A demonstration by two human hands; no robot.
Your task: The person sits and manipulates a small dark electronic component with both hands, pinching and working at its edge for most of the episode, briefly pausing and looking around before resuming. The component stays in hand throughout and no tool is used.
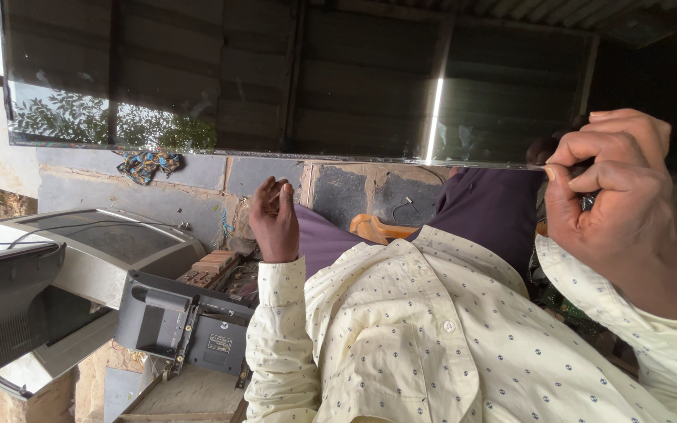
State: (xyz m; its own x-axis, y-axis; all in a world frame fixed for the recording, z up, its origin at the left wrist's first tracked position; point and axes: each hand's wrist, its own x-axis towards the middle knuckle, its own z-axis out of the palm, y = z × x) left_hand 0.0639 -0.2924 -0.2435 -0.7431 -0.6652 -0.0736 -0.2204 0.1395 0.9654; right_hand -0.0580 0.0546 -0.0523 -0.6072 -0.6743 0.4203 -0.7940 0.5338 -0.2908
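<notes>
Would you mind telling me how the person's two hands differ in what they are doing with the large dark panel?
The right hand is closed, pinching the lower edge of the dark panel between fingers and thumb; the left hand sits below the panel with fingers loosely curled, and contact with the edge is unclear. The right hand looks larger and nearer the camera, the left hand smaller and farther. Both come out of cream dotted sleeves.

Light: soft daylight, moderately bright | Glare: narrow white vertical streak on the dark glossy screen panel (299,78), with leafy reflections at its left end | Shadow: deep under the roof right of the panel | Focus: sharp centre, no motion blur | Distortion: mild wide-angle stretch at edges; view appears rotated sideways
</notes>
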